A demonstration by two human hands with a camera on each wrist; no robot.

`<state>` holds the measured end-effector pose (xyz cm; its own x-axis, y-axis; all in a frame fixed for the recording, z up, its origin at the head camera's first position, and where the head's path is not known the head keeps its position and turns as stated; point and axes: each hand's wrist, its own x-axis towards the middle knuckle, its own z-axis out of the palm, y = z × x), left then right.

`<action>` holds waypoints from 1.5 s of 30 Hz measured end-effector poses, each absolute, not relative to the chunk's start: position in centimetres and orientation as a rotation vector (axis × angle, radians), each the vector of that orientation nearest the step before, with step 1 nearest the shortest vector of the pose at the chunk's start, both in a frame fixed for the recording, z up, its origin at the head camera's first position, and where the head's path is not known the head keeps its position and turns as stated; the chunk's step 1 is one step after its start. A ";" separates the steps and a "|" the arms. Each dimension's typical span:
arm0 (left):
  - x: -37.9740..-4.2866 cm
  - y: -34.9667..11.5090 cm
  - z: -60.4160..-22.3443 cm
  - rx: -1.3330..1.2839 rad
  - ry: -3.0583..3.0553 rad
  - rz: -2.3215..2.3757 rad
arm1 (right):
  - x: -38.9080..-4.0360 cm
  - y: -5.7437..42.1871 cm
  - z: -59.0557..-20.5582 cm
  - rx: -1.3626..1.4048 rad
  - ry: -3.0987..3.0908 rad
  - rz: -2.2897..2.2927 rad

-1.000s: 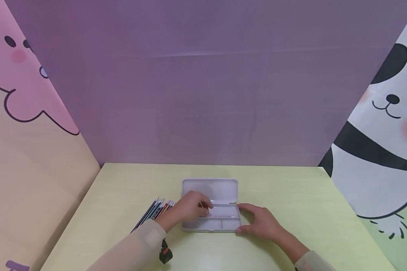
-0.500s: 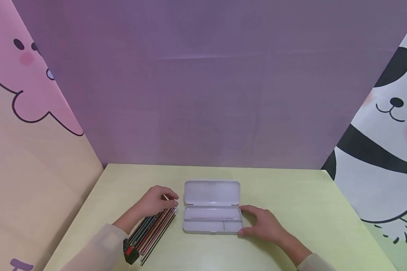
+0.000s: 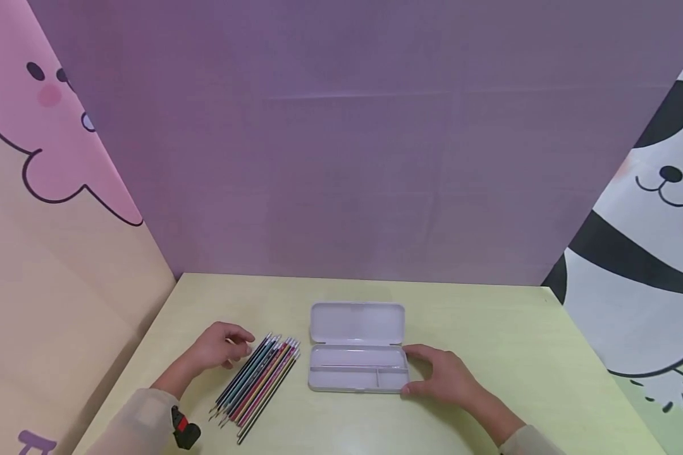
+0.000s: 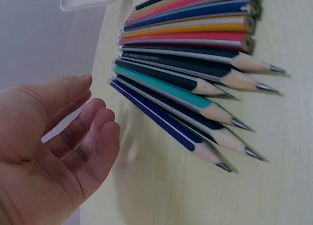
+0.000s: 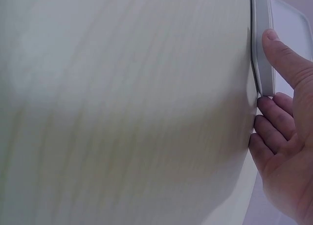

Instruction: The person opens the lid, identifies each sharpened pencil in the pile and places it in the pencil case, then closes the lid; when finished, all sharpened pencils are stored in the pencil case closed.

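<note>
A pale pencil case (image 3: 341, 380) lies on the table with its hinged lid (image 3: 357, 322) raised at the back. Low dividers split its tray into compartments. My right hand (image 3: 444, 377) grips the case's right end, thumb at the front corner and fingers at the back; the right wrist view shows the thumb over the case's edge (image 5: 264, 63). Left of the case, several pencils (image 3: 256, 382) lie side by side at a slant. My left hand (image 3: 222, 346) hovers beside their far left end, holding nothing, fingers loosely bent. Close up, a teal pencil (image 4: 166, 89) and dark ones show sharpened tips.
The light wooden table (image 3: 478, 316) ends at a purple wall (image 3: 364, 177) behind. Side panels carry a pink cartoon figure (image 3: 62, 145) on the left and a panda (image 3: 654, 253) on the right. A black wrist device (image 3: 186, 433) hangs by my left sleeve.
My left hand has moved from over the case's tray, leftward across the pencils, to their left side. The right hand stays on the case's right end.
</note>
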<state>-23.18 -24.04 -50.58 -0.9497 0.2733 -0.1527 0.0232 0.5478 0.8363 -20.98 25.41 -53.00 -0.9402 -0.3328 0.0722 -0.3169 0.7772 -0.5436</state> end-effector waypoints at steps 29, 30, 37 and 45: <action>-23.1 -24.3 -52.2 0.358 2.584 1.209 | -20.9 25.4 -53.3 -0.509 2.937 -0.894; -23.1 -24.3 -52.2 0.357 2.598 1.198 | -20.9 25.4 -53.3 -0.507 2.938 -0.893; -22.8 -23.4 -51.6 0.306 2.671 1.136 | -20.9 25.4 -53.3 -0.515 2.951 -0.893; -22.6 -23.0 -51.8 0.254 2.709 1.075 | -20.9 25.6 -53.4 -0.531 2.952 -0.882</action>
